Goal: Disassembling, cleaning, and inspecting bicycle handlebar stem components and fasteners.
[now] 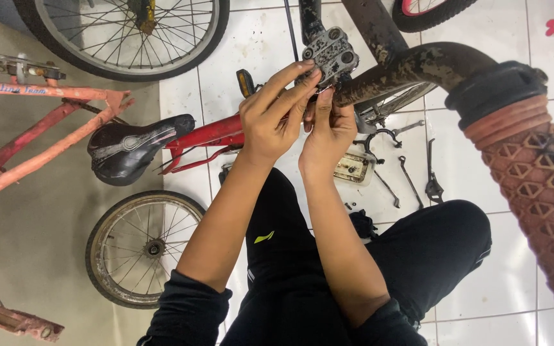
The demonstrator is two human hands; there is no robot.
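Note:
My left hand and my right hand are raised together against a grey metal stem clamp with several bolts, at the middle of a rusty dark handlebar. Left fingers pinch the clamp's lower left edge. My right hand's fingers curl just under the clamp, on something small that I cannot make out. The handlebar runs right to a reddish-brown patterned rubber grip, very close to the camera. My black-clad knees are below.
A black saddle on a red bike frame lies on the white tiled floor. Two spoked wheels lie nearby, another faded red frame at left. Wrenches and pliers are scattered right of my hands.

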